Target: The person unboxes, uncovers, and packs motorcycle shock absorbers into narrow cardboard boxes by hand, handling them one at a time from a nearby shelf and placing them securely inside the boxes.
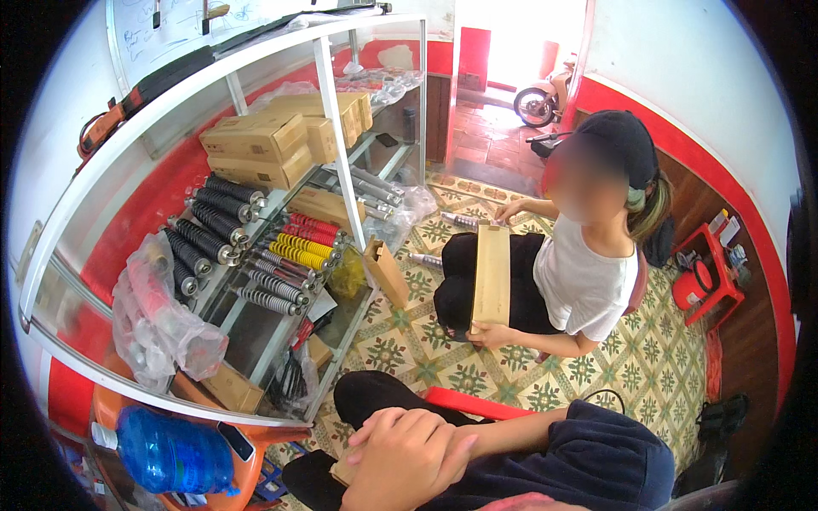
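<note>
My left hand (409, 457) lies over my right hand (365, 432), its fingers folded around it above my lap. My right forearm reaches in from the right, and most of that hand is hidden under the left. Below both hands, one end of a cardboard box (342, 471) shows on my lap; whether the right hand grips it is hidden. Across from me a seated person holds a long cardboard box (492, 274) upon their thighs, one hand at each end. By that person's knees, wrapped shock absorbers (425, 259) rest near the tiled floor.
A glass display case (332, 128) at left holds black shock absorbers (208, 239), yellow springs (300, 250) and stacked cartons (255, 137). An open carton (386, 271) leans against it. Near my left are an orange chair (255, 450) with a blue water bottle (172, 450) and a phone (235, 441). A red stool (712, 268) stands right.
</note>
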Available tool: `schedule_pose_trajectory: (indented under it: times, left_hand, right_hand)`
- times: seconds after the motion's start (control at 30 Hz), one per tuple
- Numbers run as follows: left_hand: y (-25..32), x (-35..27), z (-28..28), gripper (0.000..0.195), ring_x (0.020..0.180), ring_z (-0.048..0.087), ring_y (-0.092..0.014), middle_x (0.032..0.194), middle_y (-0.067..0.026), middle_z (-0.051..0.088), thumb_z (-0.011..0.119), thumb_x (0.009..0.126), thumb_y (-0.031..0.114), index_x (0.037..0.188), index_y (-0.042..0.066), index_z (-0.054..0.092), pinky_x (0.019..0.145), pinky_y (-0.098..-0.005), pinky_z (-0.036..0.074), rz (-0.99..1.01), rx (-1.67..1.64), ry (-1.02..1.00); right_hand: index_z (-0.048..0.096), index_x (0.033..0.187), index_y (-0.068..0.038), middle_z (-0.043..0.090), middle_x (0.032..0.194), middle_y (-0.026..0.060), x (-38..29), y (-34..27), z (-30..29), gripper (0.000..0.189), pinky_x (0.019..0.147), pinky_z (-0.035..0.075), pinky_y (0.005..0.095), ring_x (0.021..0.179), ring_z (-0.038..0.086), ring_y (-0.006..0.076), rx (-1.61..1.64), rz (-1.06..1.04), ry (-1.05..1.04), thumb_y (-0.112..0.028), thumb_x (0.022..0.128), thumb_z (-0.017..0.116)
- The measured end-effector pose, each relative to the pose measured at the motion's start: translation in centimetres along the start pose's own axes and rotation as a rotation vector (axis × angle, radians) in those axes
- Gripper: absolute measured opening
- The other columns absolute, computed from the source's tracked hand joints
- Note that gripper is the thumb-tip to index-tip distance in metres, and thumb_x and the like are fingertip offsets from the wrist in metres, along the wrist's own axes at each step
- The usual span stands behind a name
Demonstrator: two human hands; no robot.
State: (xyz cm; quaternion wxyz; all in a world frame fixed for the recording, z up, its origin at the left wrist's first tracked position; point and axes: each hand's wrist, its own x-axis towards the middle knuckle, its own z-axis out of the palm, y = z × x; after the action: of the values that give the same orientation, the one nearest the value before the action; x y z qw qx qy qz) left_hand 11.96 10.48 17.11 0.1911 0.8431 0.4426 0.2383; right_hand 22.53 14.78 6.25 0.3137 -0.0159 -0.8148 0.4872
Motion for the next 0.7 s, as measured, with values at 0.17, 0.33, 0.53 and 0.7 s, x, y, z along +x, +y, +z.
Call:
schedule_pose_trajectory:
  times: [0.17,0.33,0.53,0.7]
  left_hand:
    - [-0.3,0.5,0.9,0.019,0.082,0.057,-0.030,0.081,-0.0135,0.061,0.062,0.086,0.018,0.079,0.001,0.065,0.079,-0.0432,0.042,0.094,-0.004,0.161]
    - [-0.7,0.4,1.7,0.015,0.083,0.053,-0.035,0.082,-0.0178,0.056,0.059,0.082,0.014,0.080,0.000,0.061,0.079,-0.0484,0.040,0.136,-0.087,0.194]
    - [-0.2,1.0,0.8,0.020,0.083,0.058,-0.030,0.082,-0.0132,0.062,0.063,0.086,0.019,0.081,0.000,0.066,0.080,-0.0429,0.043,0.082,0.016,0.127]
    - [0.0,1.2,0.5,0.021,0.083,0.059,-0.028,0.083,-0.0118,0.064,0.064,0.088,0.021,0.081,0.000,0.067,0.080,-0.0416,0.043,0.085,0.040,0.123]
  right_hand:
    - [0.053,0.132,-0.008,0.043,0.143,0.0181,0.1,0.1,-0.3,0.058,0.112,0.029,0.0499,0.133,0.041,0.0364,0.007,0.009,0.003,-0.046,0.088,0.048]
    - [0.053,0.131,-0.009,0.043,0.143,0.0182,0.1,0.1,-0.3,0.058,0.111,0.030,0.0495,0.132,0.041,0.0364,0.015,0.012,0.012,-0.047,0.088,0.047]
    - [0.053,0.131,-0.009,0.044,0.142,0.0184,0.0,0.3,-0.3,0.059,0.111,0.030,0.0491,0.131,0.042,0.0362,0.023,0.022,0.019,-0.049,0.088,0.046]
    - [0.053,0.130,-0.009,0.045,0.141,0.0185,0.1,0.2,-0.2,0.059,0.111,0.030,0.0488,0.130,0.043,0.0361,0.033,0.027,0.016,-0.050,0.088,0.046]
